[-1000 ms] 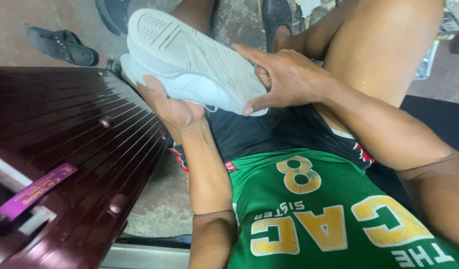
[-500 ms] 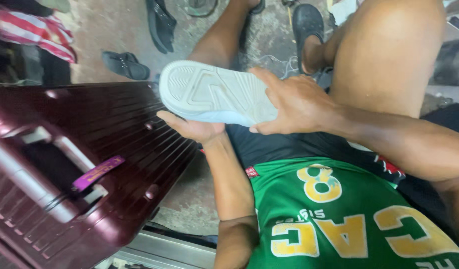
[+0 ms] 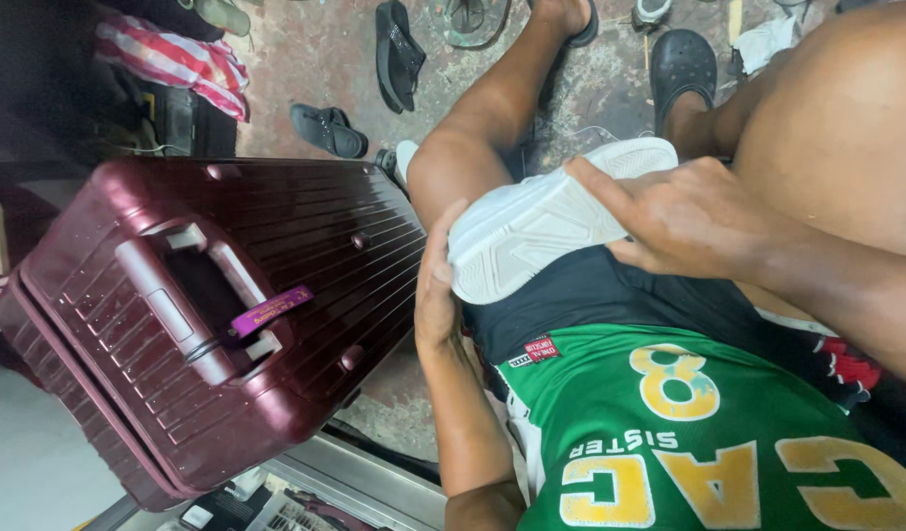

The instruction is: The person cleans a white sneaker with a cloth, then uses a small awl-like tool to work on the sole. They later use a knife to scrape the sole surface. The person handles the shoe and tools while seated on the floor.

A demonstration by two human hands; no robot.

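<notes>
— Head view: where is the white sneaker (image 3: pixel 546 221) right now?

— Across the person's lap, sole facing up and tilted. The right hand (image 3: pixel 694 216) is closed over its upper end, thumb stretched along the edge; the left hand (image 3: pixel 436 285) lies flat and open against the toe end, bracing rather than clasping.

— What might go wrong?

— As I judge it, the shoe could pivot off that open palm and drop to the concrete floor (image 3: pixel 315 69) — only one hand truly grips it.

— Materials?

— The sole is moulded rubber with shallow tread grooves, pale and smooth. Just beside it stands a maroon suitcase (image 3: pixel 227 315) — hard, glossy, ribbed shell. Black sandals (image 3: pixel 399 54) lie on the floor, well apart.
</notes>
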